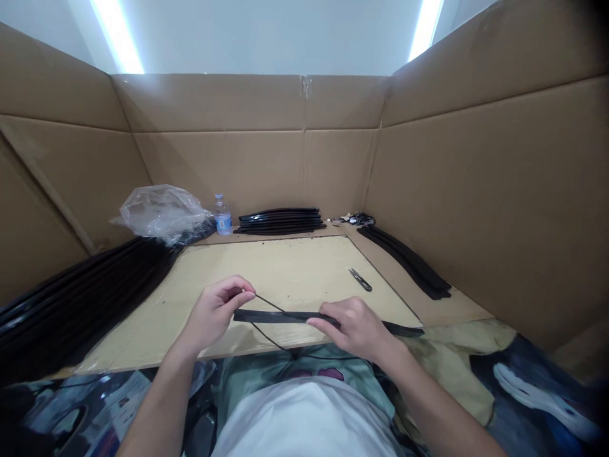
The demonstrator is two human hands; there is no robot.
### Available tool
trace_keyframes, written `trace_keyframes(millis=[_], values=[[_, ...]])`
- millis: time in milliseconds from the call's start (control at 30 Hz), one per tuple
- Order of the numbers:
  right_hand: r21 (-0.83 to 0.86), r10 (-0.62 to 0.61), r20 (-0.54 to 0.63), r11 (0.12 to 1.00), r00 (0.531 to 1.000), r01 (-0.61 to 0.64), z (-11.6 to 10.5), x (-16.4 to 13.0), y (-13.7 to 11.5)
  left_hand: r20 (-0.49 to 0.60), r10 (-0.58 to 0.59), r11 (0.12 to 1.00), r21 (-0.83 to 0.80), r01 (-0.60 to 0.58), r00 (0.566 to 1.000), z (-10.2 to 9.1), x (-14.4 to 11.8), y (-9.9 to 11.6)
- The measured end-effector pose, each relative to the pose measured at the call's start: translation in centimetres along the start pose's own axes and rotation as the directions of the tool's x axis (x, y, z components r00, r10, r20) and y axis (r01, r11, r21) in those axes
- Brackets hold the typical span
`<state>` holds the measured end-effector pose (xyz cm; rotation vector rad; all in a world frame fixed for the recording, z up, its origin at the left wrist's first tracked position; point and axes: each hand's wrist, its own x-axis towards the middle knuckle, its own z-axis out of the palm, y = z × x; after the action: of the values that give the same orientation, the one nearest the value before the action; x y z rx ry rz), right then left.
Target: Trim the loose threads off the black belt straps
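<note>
A flat black strip point(276, 316) lies crosswise just above the near part of the pale board. My right hand point(354, 327) is closed around it right of its middle, thumb on the near side, and the strip's far end point(404, 329) shows beyond the wrist. Between thumb and fingertips, my left hand point(222, 308) pinches a thin dark cord point(267, 301) by the strip's left end. The cord runs slantwise from those fingers to the strip, and a slack length point(269, 338) hangs below toward my lap.
Thread snips point(360, 280) lie on the pale board point(209, 266). Long black strips point(104, 285) and a clear plastic bag point(162, 211) fill the left side. A water bottle point(222, 216) and a strip stack point(280, 220) stand at the back; more strips point(404, 260) lie right. Cardboard walls point(219, 105) surround everything.
</note>
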<state>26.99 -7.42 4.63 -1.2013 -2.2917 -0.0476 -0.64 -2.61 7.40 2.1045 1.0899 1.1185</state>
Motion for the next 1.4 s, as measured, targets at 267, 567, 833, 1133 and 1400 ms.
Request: trace_keyframes(millis=[267,567,833,1133,1400], values=[[0.057,0.024,-0.116,0.998,0.993,-0.017,-0.1,-0.1,-0.4,0.334,-0.121,0.925,-0.303,0.228,0.935,4.7,-0.2,0.1],[-0.009,0.155,-0.249,0.987,0.956,-0.162,0.2,0.3,0.1,0.256,0.024,0.996,-0.090,-0.001,0.966,8.4,-1.3,2.3],[-0.143,0.187,-0.197,0.966,0.963,-0.217,0.8,0.3,0.5,0.386,0.155,0.721,0.585,-0.371,0.910,8.9,-2.9,3.2],[-0.215,0.150,0.023,0.966,0.988,-0.142,1.1,0.6,-0.2,0.317,0.368,0.547,0.687,-0.479,0.874,6.6,-2.4,3.2],[-0.225,0.098,0.131,0.972,0.987,-0.066,0.9,0.6,-1.3,0.378,0.443,0.490,0.657,-0.573,0.813,6.1,-2.0,2.3]])
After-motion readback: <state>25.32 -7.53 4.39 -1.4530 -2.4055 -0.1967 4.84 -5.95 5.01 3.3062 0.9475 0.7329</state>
